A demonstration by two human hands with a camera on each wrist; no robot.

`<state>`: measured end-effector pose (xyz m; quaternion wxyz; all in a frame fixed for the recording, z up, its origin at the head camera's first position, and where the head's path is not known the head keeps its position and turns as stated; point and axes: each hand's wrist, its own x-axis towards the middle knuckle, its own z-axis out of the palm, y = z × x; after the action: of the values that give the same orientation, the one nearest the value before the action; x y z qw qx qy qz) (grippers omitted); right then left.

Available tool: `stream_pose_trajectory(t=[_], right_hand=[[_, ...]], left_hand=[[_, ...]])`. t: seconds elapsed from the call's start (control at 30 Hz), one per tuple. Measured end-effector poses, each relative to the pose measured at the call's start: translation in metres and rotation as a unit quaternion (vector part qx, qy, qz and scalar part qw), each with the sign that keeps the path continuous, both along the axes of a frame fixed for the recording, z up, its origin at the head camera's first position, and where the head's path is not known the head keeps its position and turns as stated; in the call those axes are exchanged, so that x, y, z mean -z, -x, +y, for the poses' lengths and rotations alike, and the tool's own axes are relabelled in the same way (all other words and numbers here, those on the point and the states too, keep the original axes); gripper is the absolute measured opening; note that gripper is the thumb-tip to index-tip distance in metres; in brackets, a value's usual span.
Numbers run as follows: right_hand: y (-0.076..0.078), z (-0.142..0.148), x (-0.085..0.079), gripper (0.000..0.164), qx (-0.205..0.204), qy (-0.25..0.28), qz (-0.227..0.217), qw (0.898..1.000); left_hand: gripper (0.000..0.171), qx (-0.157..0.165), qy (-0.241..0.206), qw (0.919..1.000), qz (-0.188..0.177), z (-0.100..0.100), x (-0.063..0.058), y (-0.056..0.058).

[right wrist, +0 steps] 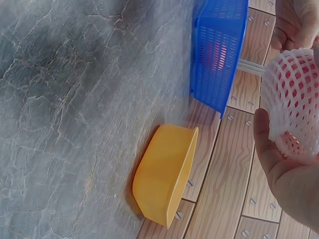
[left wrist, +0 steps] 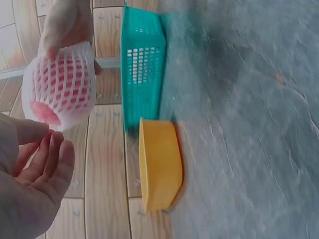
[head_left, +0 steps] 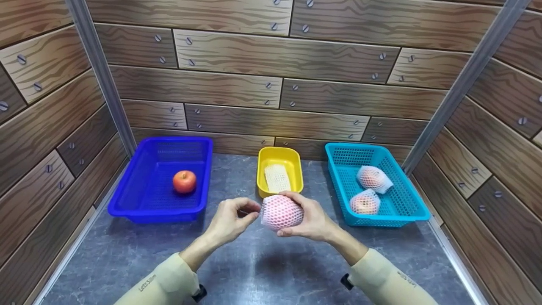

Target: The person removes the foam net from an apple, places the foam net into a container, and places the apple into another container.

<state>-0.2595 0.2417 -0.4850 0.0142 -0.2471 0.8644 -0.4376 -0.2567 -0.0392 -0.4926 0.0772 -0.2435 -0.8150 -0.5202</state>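
A red apple in a white foam net (head_left: 282, 212) is held up over the table in my right hand (head_left: 311, 216), whose thumb and fingers curl round its right side. My left hand (head_left: 233, 218) is at the other end, thumb and fingertips pinching the edge of the foam net. In the left wrist view, red skin of the apple (left wrist: 46, 112) shows through the net's open end, right by the left fingertips. The right wrist view shows the net's other end (right wrist: 291, 144), loose beside the right palm.
A blue basket (head_left: 159, 216) at the left holds one bare apple (head_left: 184, 181). Behind the hands, a yellow bin (head_left: 279, 151) contains white foam nets (head_left: 277, 178). At the right, a teal basket (head_left: 406, 207) holds two netted apples (head_left: 372, 178). Wood-patterned walls enclose the table.
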Motion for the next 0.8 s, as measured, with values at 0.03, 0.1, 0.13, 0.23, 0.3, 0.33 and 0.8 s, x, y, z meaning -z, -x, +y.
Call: stream_pose_trajectory(t=[0.03, 0.1, 0.13, 0.23, 0.3, 0.33, 0.8], right_hand=[[0.0, 0.0, 0.0, 0.095, -0.003, 0.0, 0.0, 1.0], [0.0, -0.001, 0.001, 0.095, -0.006, 0.0, -0.001, 1.0], [0.0, -0.001, 0.001, 0.096, -0.006, -0.001, -0.001, 1.0], [0.001, -0.001, 0.002, 0.095, -0.005, -0.003, 0.002, 1.0], [0.002, -0.001, 0.002, 0.094, -0.007, -0.003, 0.003, 1.0], [0.002, -0.001, 0.003, 0.095, -0.008, -0.004, 0.003, 1.0], [0.003, -0.008, 0.003, 0.105, -0.012, -0.029, 0.013, 0.999]], left_hand=[[0.012, 0.001, -0.004, 1.0, -0.009, 0.002, 0.0, 0.0], [0.015, 0.005, -0.017, 0.9996, -0.024, 0.005, 0.0, 0.0], [0.018, 0.011, -0.026, 0.9992, -0.027, 0.006, 0.001, 0.0], [0.027, 0.034, -0.06, 0.9968, -0.041, 0.009, 0.003, 0.001], [0.033, 0.054, -0.081, 0.9939, -0.051, 0.01, 0.004, 0.001], [0.037, 0.065, -0.09, 0.9923, -0.056, 0.01, 0.005, 0.001], [0.068, 0.117, -0.086, 0.9886, -0.04, 0.017, 0.009, -0.002]])
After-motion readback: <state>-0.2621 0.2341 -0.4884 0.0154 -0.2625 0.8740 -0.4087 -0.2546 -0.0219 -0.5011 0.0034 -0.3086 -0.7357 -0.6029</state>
